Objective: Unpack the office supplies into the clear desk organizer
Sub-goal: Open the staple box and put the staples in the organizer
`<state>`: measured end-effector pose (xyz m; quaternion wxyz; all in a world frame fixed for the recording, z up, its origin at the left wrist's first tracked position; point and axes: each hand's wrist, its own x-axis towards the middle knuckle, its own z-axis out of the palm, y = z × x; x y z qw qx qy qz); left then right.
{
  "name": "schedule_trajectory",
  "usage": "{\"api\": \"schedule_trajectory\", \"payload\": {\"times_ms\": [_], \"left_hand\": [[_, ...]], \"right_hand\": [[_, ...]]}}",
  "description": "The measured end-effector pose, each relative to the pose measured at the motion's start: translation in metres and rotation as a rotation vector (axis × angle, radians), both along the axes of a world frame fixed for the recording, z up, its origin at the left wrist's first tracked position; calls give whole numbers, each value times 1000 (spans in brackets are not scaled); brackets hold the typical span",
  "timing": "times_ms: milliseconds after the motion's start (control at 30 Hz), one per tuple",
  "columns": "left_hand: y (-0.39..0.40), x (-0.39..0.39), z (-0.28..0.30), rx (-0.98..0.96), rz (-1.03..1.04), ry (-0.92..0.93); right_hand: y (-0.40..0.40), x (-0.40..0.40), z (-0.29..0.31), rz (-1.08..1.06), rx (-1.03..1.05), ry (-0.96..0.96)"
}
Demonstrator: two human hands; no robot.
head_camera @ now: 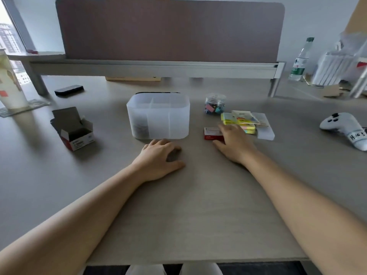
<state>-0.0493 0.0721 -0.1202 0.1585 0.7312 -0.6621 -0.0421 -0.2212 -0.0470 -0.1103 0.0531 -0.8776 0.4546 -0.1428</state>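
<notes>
Right of centre in the frame, the right hand [233,140] is landing on a small red box [212,133] of what I'd guess are staples. Fingers are spread over its top and the thumb sits on the table [188,215] at its near edge, so it's touching, but I can't tell if it's actually got a grip yet. The left hand [158,157] just rests on the table, fingers loosely curled, holding nothing, right below the clear desk organizer [158,118].

The organizer sits dead centre, with dividers and something dark already in its left compartment. Just right of the red box is a stack of sticky notes [238,122], with a clear jar of binder clips [215,104] above them. At left centre there's an opened box [74,130], flap up.

Handling-wise, my guess is the red box is light, stiff cardboard, so pinch it across the short sides, thumb near and fingers far. The jar looks slick and round, so wrap the whole hand around it. The notes are soft-edged, so grab the stack flat or it may fan out.
</notes>
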Motion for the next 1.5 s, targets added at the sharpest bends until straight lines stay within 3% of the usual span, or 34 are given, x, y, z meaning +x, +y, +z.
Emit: {"api": "schedule_trajectory", "payload": {"times_ms": [300,500,667,800,967,1300,1500], "left_hand": [[0,2,-2,-28,4,115],[4,3,0,-140,2,330],[6,2,1,-211,-2,580],[8,4,5,-293,-58,618],[6,9,10,-326,-65,815],[6,15,14,-294,-113,1100],[6,16,14,-294,-116,1110]], "right_hand": [[10,-6,-1,-51,30,-60],[31,-1,6,188,218,-400],[48,10,8,357,326,-553],[52,12,7,353,262,-670],[50,14,6,297,306,-817],[50,19,5,336,385,-891],[52,20,5,318,355,-914]]}}
